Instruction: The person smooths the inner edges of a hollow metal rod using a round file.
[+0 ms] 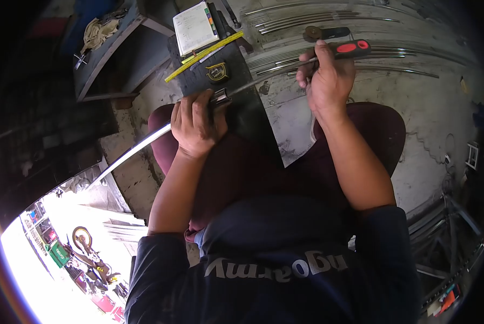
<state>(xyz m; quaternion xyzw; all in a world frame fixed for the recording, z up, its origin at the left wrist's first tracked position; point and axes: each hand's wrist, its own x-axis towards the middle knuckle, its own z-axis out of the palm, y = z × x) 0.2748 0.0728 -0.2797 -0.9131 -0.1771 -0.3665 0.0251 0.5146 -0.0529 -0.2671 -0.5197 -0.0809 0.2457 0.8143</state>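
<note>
Steel tube (139, 147) gripped firmly in left hand (194, 125); right hand (328, 80) closed on red-handled tool (307, 60) entering tube end. Advise aligned, steady strokes.

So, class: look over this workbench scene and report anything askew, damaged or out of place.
The yellow ruler lies slanted across the dark work board, one end overhanging its edge. The left hand closes round a shiny metal tube; the right hand holds a red-and-black-handled file. Nothing looks damaged or spilled.

A metal workshop: long curved steel rods (328, 21) lie on the stained concrete floor (415, 108), beside a yellow tape measure (217, 72).
</note>
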